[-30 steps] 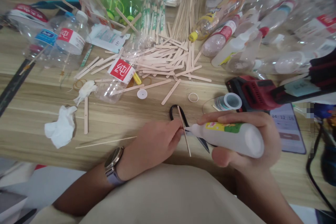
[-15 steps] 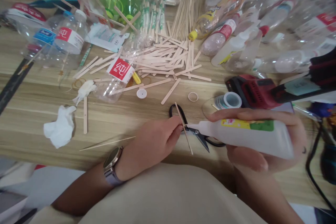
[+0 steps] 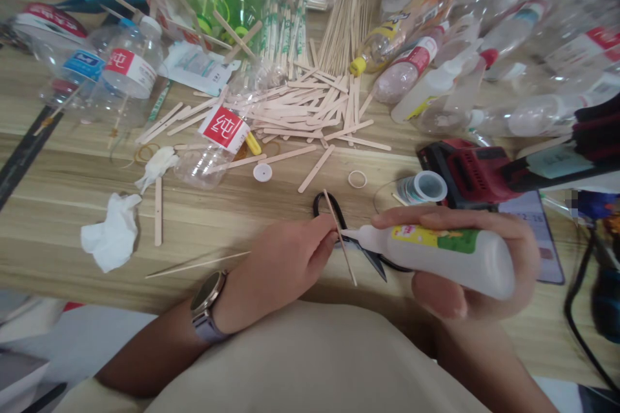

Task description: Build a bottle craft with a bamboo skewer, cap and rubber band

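My left hand [image 3: 285,264] pinches a thin wooden stick [image 3: 340,239] that slants over the table's front edge. My right hand [image 3: 475,271] is wrapped round a white glue bottle [image 3: 445,255] with a yellow and green label. The bottle's nozzle tip touches the stick near its middle. Black scissors [image 3: 358,242] lie on the wooden table [image 3: 217,219] just under the stick and nozzle. A watch sits on my left wrist [image 3: 208,303].
A heap of flat craft sticks [image 3: 310,110] and skewers lies behind, among many empty plastic bottles [image 3: 217,142]. Crumpled white tissue [image 3: 113,235] lies left. A tape roll [image 3: 426,187], a red power tool [image 3: 469,171] and a phone [image 3: 537,239] are to the right.
The glue bottle swung a little away and back, its nozzle staying at the stick. My left hand has held the stick almost still.
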A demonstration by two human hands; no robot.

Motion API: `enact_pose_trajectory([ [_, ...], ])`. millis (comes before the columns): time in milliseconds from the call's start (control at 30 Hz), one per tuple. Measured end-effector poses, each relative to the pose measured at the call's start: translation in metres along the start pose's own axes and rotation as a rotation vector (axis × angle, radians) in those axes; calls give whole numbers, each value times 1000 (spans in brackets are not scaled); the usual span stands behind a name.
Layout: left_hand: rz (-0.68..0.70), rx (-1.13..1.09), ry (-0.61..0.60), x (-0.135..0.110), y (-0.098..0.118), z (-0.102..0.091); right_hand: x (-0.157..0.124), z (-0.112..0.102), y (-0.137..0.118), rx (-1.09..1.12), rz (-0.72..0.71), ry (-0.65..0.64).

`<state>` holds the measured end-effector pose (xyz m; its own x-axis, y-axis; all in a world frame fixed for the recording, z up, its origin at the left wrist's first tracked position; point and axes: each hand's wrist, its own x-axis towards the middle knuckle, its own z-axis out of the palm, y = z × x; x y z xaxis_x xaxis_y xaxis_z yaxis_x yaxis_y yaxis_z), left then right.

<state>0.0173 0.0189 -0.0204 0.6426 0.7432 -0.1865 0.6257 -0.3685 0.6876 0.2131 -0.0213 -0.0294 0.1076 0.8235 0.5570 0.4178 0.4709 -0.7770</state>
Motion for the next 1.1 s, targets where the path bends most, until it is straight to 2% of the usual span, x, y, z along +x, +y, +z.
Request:
enact_pose_trajectory([
  [100,-7,-6,-6,0,1,-1,4,3,-4,20,-70,25],
  [167,-10,-3,-7,1,1,-1,5,4,-6,19,-58,19],
  [433,-4,5,-6,-1,-1,0,4,0,-5,-24,-98,-62],
  [667,-14,17,-24,0,-1,1,8,0,-9,-34,-62,-83],
  [1100,-9,32,-38,1,1,0,11,1,-11,-31,-91,-127],
])
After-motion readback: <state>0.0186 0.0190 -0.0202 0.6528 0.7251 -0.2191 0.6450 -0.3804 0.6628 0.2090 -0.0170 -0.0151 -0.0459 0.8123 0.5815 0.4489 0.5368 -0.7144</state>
